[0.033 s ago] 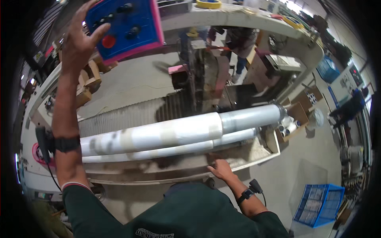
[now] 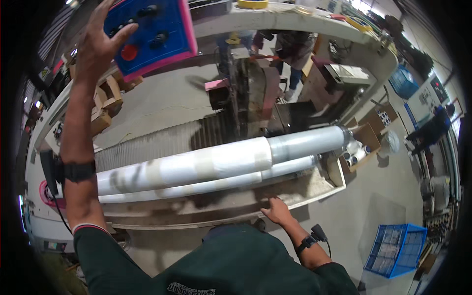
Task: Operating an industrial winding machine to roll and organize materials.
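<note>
My left hand reaches up to a blue control panel with a pink rim. Its thumb is stretched out over the panel face, above a red push button and close to black knobs. The other fingers extend along the panel's left side, apart from the thumb. Low in front of me, my right hand rests on the front edge of a long pale trough, fingers curled over it. Between the hands lies a large roller wrapped in white film, with a thinner wrapped roller in front.
Behind the rollers is a ribbed grey surface. Open cartons with white rolls stand at the right. A blue crate sits on the floor. Another person stands beyond the machine. Tape rolls lie on the top beam.
My left thumb has shifted slightly up from the red button, toward the knobs. The whole view has moved a little. My right hand stays at the trough edge.
</note>
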